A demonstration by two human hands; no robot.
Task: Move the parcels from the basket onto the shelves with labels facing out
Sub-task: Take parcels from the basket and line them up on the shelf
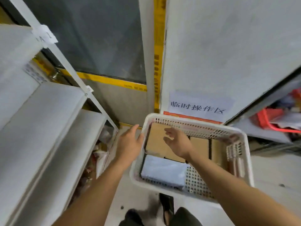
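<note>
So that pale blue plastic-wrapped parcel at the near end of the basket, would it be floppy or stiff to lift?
The pale blue parcel looks like a soft poly bag, so it would probably flex somewhat, unlike the cardboard box beyond it. It lies flat with fairly straight edges, so the contents may be firm. Its smooth film could be slippery.

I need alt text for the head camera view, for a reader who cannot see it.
Two open hands, left hand and right hand, reach into a white basket toward a cardboard box; a grey mailer bag lies beside it. White shelves stand at left.
</note>
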